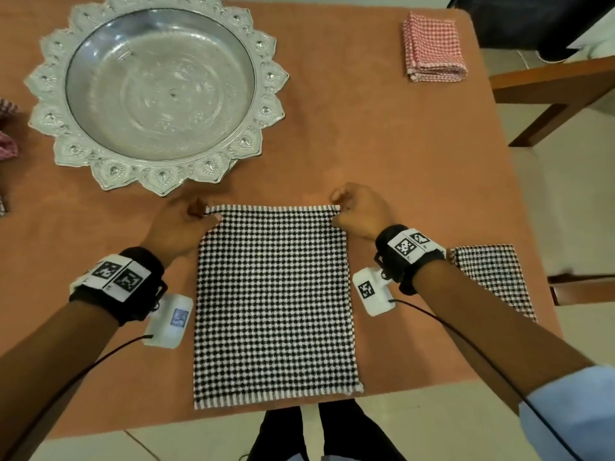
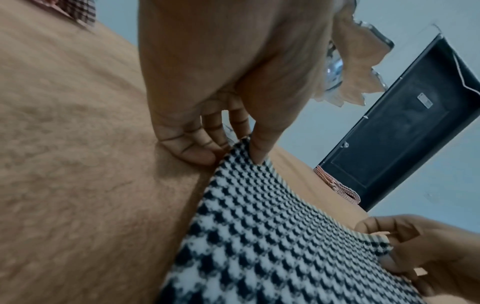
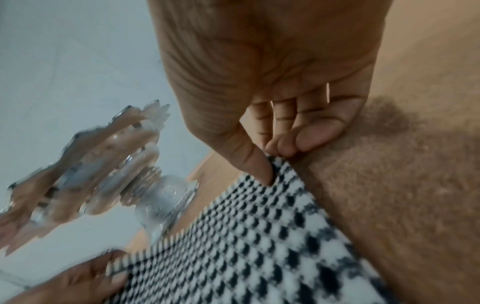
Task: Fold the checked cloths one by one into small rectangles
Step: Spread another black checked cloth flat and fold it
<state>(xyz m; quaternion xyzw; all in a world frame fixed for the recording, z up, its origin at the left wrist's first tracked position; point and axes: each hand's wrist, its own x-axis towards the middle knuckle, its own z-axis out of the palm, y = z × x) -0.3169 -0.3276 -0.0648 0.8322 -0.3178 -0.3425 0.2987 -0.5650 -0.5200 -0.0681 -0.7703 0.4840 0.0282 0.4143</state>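
your left hand (image 1: 181,224) and right hand (image 1: 361,209) each pinch a far corner of the black checked cloth (image 1: 276,301) at frame centre (lying flat), its long axis running down toward you, so fold downward

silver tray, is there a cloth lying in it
No, the silver tray holds nothing; the black checked cloth lies flat on the table.
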